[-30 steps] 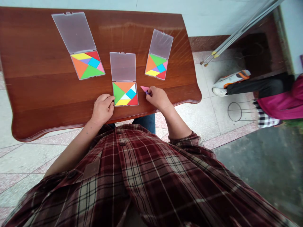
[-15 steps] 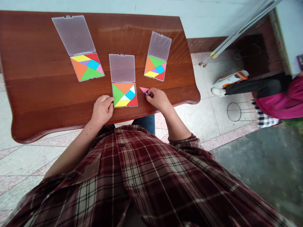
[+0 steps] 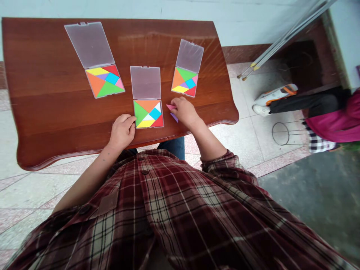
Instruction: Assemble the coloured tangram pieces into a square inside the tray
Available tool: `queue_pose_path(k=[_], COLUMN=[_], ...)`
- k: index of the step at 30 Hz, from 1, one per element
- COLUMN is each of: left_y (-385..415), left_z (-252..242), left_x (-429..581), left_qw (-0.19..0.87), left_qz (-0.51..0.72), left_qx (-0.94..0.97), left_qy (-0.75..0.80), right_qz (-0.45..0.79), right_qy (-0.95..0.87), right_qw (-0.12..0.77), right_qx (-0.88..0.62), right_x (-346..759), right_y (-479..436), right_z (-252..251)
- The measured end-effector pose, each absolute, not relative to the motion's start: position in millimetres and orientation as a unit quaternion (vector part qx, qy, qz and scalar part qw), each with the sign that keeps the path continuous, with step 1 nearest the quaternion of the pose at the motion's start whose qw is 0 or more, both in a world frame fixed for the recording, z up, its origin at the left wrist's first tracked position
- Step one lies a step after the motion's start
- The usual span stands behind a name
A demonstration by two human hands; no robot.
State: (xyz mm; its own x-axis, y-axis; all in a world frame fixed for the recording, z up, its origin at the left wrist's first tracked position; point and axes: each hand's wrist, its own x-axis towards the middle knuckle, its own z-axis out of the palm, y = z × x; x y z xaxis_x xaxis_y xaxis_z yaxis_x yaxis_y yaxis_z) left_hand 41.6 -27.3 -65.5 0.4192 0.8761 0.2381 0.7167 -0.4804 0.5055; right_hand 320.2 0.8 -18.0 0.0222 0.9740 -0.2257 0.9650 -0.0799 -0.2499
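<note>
In the head view, a tangram box (image 3: 148, 127) lies open near the table's front edge. Its tray holds orange, green, blue, yellow and red pieces, with two white patches showing between them. My left hand (image 3: 122, 131) is curled at the box's left edge, fingertips against it. To the right of the box, my right hand (image 3: 185, 111) has its thumb and fingers closed around a pink triangle (image 3: 170, 107), partly covered by the fingers. A purple triangle (image 3: 174, 117) lies on the table just below that hand.
Two more open tangram boxes with coloured pieces lie further back, one at left (image 3: 105, 84) and one at right (image 3: 185, 80). The wooden table (image 3: 50, 112) has a curved front edge. Beyond its right end are crutches (image 3: 270, 52) and a seated person's leg (image 3: 292, 105).
My right hand has shifted slightly up from the purple triangle, which now lies uncovered, and its fingers are at the pink triangle. My left hand stays at the box.
</note>
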Motion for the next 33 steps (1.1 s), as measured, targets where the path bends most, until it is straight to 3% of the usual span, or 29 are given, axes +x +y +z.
queue_pose_path(k=[22,33], left_y=[-28,-28], left_z=[-65,-66], left_x=[42,42], left_qw=[0.174,0.173], left_qz=[0.244,0.245], left_qx=[0.824,0.824], left_qy=[0.481,0.48], right_qz=[0.203,0.207], right_qy=[-0.684,-0.691], right_qw=[-0.031,0.097], right_qx=[-0.7,-0.685], right_x=[322,329], right_y=[7,6], right_z=[-8,0])
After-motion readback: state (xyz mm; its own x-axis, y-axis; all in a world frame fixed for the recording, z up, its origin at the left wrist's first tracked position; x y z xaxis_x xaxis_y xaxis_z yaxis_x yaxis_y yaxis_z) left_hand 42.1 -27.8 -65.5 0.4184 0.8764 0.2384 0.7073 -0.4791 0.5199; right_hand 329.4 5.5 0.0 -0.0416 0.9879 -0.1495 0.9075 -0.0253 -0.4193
